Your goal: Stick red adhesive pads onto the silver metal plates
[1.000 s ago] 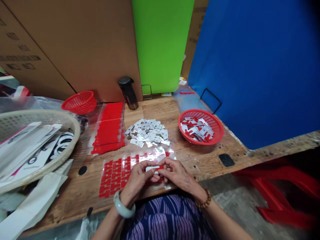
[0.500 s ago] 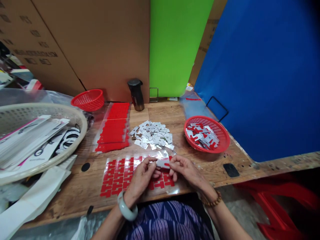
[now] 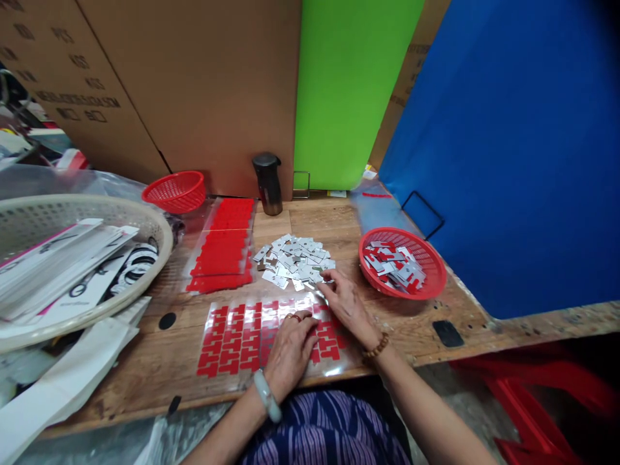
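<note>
My left hand (image 3: 292,349), a bracelet at its wrist, rests on a clear sheet (image 3: 206,332) carrying rows of red T-shaped stickers (image 3: 237,332). Its fingers are slightly bent and lie over the stickers, with no plate visible in them. My right hand (image 3: 346,303) reaches to the near right edge of a heap of small silver metal plates (image 3: 295,255). The thumb and forefinger are apart, with a plate edge close to the thumb tip. To the right, a red basket (image 3: 431,284) contains plates bearing red stickers (image 3: 400,265).
A stack of red sticker sheets (image 3: 220,252) lies left of the heap. Behind it stand a dark bottle (image 3: 268,187) and a small red basket (image 3: 174,192). A large cream basket (image 3: 162,258) fills the left side. Blue (image 3: 523,161) and green (image 3: 353,97) panels rise behind.
Both hands were together, holding a plate with a red sticker above the sheet. They have parted: the left has come down onto the sheet, the right has moved forward to the heap.
</note>
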The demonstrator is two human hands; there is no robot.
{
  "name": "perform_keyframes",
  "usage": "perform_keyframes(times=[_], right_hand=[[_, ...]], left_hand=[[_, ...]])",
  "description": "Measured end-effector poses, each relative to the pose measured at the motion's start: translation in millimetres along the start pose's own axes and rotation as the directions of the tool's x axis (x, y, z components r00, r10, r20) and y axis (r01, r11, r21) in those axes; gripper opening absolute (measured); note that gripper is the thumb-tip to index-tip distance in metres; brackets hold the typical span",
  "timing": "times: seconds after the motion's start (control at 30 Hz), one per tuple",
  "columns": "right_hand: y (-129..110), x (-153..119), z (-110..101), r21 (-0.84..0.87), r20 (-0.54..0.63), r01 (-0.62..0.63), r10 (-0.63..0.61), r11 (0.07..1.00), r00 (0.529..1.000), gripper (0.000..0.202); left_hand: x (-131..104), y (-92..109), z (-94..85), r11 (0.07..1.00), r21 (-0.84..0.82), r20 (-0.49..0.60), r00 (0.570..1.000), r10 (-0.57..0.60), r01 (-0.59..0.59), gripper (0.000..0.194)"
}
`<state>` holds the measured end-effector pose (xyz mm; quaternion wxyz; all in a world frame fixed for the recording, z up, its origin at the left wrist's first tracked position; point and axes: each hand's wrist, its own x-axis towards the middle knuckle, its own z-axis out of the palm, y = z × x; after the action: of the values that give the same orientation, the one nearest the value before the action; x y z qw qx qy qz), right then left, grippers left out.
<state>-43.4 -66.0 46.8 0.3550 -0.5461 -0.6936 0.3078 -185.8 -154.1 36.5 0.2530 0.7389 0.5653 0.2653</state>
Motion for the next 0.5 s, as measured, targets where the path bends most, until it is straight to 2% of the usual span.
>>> perform_keyframes(times=[0.07, 0.17, 0.37, 0.5], right_hand=[[3.5, 6.8, 7.2, -0.188, 0.029, 0.088, -0.084, 0.978, 0.996, 0.019], [7.5, 13.0, 13.9, -0.292, 0.066, 0.111, -0.095, 0.95, 0.993, 0.018], [6.2, 16.9, 9.5, -0.243, 0.062, 0.107, -0.095, 0.964, 0.994, 0.016], [1.0, 11.7, -3.2, -0.171, 0.04, 0.072, -0.067, 0.983, 0.997, 0.025]], left_hand=[[1.9, 0.2, 1.8, 0.999, 0.032, -0.023, 1.0, 0.01, -0.009, 0.023], [3.5, 0.7, 2.6, 0.999, 0.053, -0.027, 1.0, 0.011, -0.009, 0.02], [3.7, 0.9, 0.7, 1.0, 0.0, -0.021, 0.999, -0.031, 0.031, 0.021], [6.2, 1.6, -5.3, 0.971, -0.207, -0.047, 0.99, -0.134, 0.122, 0.019]])
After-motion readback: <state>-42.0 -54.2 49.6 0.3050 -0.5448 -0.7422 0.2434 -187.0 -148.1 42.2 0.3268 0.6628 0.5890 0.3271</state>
